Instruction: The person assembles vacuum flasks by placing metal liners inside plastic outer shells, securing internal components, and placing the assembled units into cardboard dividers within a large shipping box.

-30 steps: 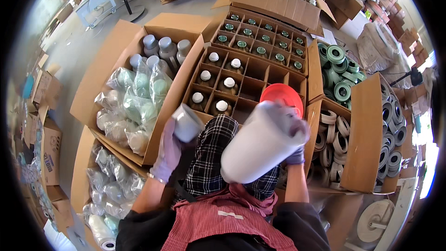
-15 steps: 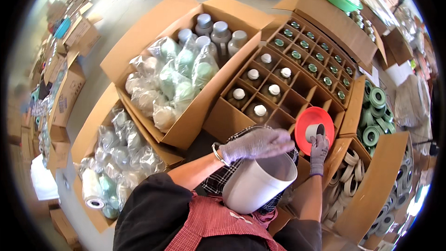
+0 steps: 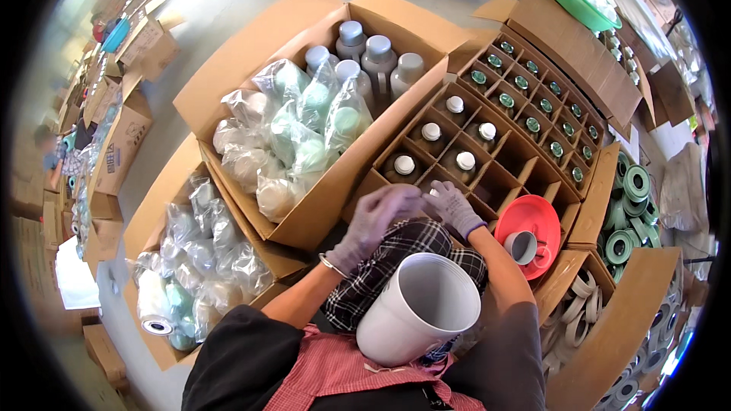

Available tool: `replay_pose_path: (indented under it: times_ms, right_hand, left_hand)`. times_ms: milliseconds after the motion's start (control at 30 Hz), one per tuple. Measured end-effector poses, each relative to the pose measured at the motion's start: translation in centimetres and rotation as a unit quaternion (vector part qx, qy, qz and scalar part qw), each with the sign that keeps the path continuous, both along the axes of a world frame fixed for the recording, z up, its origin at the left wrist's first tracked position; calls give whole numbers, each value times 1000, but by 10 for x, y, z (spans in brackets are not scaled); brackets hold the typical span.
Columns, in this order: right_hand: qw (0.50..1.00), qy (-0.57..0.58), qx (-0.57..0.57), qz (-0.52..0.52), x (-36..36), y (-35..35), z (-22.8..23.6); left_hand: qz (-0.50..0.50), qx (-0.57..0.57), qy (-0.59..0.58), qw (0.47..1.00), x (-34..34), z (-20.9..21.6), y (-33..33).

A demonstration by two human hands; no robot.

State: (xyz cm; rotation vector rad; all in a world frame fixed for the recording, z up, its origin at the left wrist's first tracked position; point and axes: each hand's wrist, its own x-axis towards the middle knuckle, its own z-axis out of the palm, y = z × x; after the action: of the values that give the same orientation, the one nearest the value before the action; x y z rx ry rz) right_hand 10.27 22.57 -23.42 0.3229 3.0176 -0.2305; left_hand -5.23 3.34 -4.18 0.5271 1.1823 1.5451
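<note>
A pale grey, open-topped cylindrical container (image 3: 387,327) leans in my lap, mouth facing up; neither hand touches it. My right hand (image 3: 455,211), in a grey glove, has its fingers closed around the white cap (image 3: 435,192) of a bottle in the nearest row of a divided carton (image 3: 415,117). My gloved left hand (image 3: 371,227) is just left of it, its fingers bent toward the cap and smeared by motion. Several more white-capped bottles (image 3: 465,160) stand upright in compartments beyond. To the right, a red bowl (image 3: 525,211) holds a grey cup (image 3: 521,246).
On the left are a carton of bagged parts and grey flasks (image 3: 378,61) and a carton of clear-bagged pieces (image 3: 199,255). Green-topped bottles (image 3: 545,105) fill compartments at far right. Green rings (image 3: 635,183) and beige rings (image 3: 583,285) lie in boxes at right.
My right hand has left the grey cup in the red bowl and moved left to the white cap. The left hand has come off the container's rim, moving forward and left. The container sits more upright.
</note>
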Motion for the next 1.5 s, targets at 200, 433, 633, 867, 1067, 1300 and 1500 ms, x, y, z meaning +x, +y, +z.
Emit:
replay_pose_path:
  times_ms: [200, 433, 633, 867, 1067, 1300, 1500]
  right_hand:
    - [992, 107, -21, -57, -10, -2, 50]
    - [921, 368, 27, -120, 36, -46, 277]
    - [913, 383, -80, -113, 105, -120, 262]
    - [796, 417, -249, -362, 177, -256, 191]
    - [849, 413, -221, -244, 167, -357, 124]
    - [693, 516, -494, -95, 93, -241, 249]
    - [808, 452, -375, -39, 91, -215, 307]
  left_hand:
    - [3, -110, -3, 994, -33, -69, 26]
    - [-238, -1, -324, 916, -31, -61, 92]
    - [-236, 108, -204, 944, -33, -2, 134]
    - [-362, 180, 419, 813, 5, 94, 50]
    - [-115, -51, 29, 992, -29, 6, -124]
    - [-225, 36, 436, 871, -36, -45, -176]
    - [-249, 66, 223, 940, -26, -47, -142]
